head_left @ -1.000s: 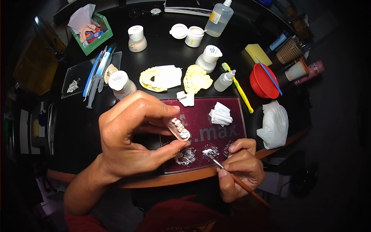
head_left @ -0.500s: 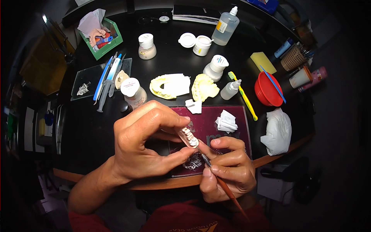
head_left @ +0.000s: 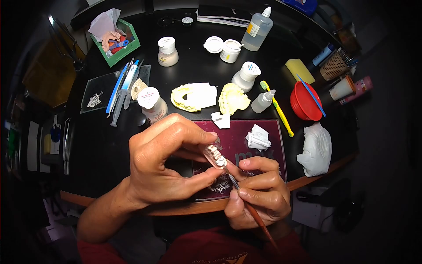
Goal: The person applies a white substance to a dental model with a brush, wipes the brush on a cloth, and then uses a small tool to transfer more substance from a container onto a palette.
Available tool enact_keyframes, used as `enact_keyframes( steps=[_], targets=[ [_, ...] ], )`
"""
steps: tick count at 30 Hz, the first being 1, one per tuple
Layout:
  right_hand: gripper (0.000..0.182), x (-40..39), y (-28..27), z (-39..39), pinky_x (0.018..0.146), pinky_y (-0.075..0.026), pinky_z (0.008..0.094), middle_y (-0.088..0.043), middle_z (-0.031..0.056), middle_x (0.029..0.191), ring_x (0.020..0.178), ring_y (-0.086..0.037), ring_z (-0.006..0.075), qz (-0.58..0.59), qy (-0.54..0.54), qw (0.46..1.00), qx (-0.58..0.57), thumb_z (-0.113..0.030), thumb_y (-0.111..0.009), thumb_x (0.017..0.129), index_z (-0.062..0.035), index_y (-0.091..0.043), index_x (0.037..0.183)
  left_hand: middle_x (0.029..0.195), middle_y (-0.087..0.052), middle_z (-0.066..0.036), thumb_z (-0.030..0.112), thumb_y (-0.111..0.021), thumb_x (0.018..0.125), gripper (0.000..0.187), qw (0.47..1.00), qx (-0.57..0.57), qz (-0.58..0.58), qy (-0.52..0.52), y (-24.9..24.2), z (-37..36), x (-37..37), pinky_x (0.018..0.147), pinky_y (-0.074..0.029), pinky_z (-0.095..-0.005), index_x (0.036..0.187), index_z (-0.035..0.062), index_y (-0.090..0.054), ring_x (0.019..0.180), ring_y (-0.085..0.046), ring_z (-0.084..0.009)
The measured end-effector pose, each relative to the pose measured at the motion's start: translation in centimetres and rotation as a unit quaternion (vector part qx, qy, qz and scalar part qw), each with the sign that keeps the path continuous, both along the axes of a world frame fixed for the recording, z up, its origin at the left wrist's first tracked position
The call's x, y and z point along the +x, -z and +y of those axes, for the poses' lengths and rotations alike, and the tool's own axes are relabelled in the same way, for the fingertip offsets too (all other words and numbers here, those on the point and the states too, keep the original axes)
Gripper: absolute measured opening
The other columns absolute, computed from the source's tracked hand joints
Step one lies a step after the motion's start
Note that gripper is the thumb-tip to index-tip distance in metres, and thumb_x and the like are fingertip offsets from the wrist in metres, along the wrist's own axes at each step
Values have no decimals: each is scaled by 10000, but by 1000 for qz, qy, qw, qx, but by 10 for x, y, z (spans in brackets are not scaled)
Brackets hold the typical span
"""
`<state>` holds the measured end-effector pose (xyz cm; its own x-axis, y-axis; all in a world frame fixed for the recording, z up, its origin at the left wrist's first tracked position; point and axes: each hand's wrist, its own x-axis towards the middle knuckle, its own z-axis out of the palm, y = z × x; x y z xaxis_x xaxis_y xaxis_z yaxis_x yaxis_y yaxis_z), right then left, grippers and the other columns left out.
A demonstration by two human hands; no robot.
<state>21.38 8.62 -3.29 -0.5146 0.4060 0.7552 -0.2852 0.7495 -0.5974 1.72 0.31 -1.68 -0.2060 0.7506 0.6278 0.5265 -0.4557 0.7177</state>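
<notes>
Between the thumb and fingers of my left hand (head_left: 165,160) is a small dental model (head_left: 215,155) with a row of white teeth, tilted over the dark red mat (head_left: 268,169). My right hand (head_left: 261,193) grips a fine brush (head_left: 255,214) with a reddish-brown handle and a metal ferrule. Its tip meets the lower end of the tooth row; the very point is too small to make out. White shavings (head_left: 220,184) lie on the mat below the model, partly covered by my fingers. Folded white tissue (head_left: 258,137) rests on the mat's right part.
Yellow dental casts (head_left: 233,99) stand beyond the mat, among jars and a dropper bottle (head_left: 263,102). On the right are a yellow toothbrush (head_left: 281,115), a red bowl (head_left: 305,103) and crumpled white tissue (head_left: 315,149). A glass slab (head_left: 94,90) with tools and a green bin (head_left: 125,53) are left.
Both hands keep nearly the same pose. My right hand and the brush have shifted very slightly, with the brush tip still at the model's lower end.
</notes>
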Motion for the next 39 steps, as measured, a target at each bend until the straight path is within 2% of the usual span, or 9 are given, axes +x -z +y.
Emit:
enact_keyframes(
  steps=[4,13,16,19,22,25,28,39],
  targets=[
    [327,2,0,0,892,-691,466,-603,118,957,1121,-619,315,-18,-14,1000,-1,126,-689,804,-29,-609,1080,985,-663,-135,-28,-971,665,514,1000,1,-5,3,1,0,0,723,-697,-291,1086,-56,-677,866,-760,-166],
    [353,4,0,-2,895,-693,466,-599,114,981,1138,-608,310,-25,-14,1000,-8,135,-694,797,-40,-604,1091,990,-657,-132,-35,-965,668,507,1000,-1,-7,7,0,0,1,729,-699,-292,1084,-61,-677,871,-758,-165],
    [279,1,0,-1,896,-683,425,-638,104,923,1093,-699,345,0,8,1000,0,92,-766,776,-19,-639,999,989,-658,-132,-29,-967,670,503,1000,-3,-8,7,0,0,0,724,-697,-290,1081,-62,-679,864,-758,-164],
    [292,1,1,-2,890,-677,424,-640,96,916,1088,-700,342,-3,10,1000,4,90,-775,765,-30,-647,998,990,-658,-133,-24,-969,671,501,1000,0,-4,6,0,0,0,719,-696,-286,1078,-63,-679,859,-759,-163],
    [366,5,2,-2,896,-694,456,-598,109,991,1136,-606,305,-31,-10,999,3,148,-700,789,-46,-625,1090,990,-659,-135,-22,-969,672,500,1000,4,2,5,0,0,-1,716,-695,-283,1076,-64,-678,857,-758,-163],
    [362,5,1,-2,897,-694,453,-598,109,989,1133,-606,304,-29,-9,1000,3,148,-697,790,-46,-626,1087,988,-660,-135,-21,-968,673,498,1000,5,1,5,0,0,0,714,-694,-281,1076,-66,-678,859,-757,-162],
    [300,3,2,-2,870,-664,421,-642,82,918,1073,-703,339,-10,14,1000,4,87,-783,756,-44,-653,993,986,-660,-135,-17,-968,674,499,1000,5,0,6,0,0,0,713,-694,-279,1077,-67,-679,863,-754,-160],
    [302,4,3,-2,869,-659,420,-638,80,920,1071,-704,335,-8,18,1000,5,81,-786,754,-48,-662,998,989,-666,-140,-5,-979,664,509,1000,0,-1,5,0,0,-1,710,-692,-273,1075,-61,-684,863,-752,-156]
  ],
)
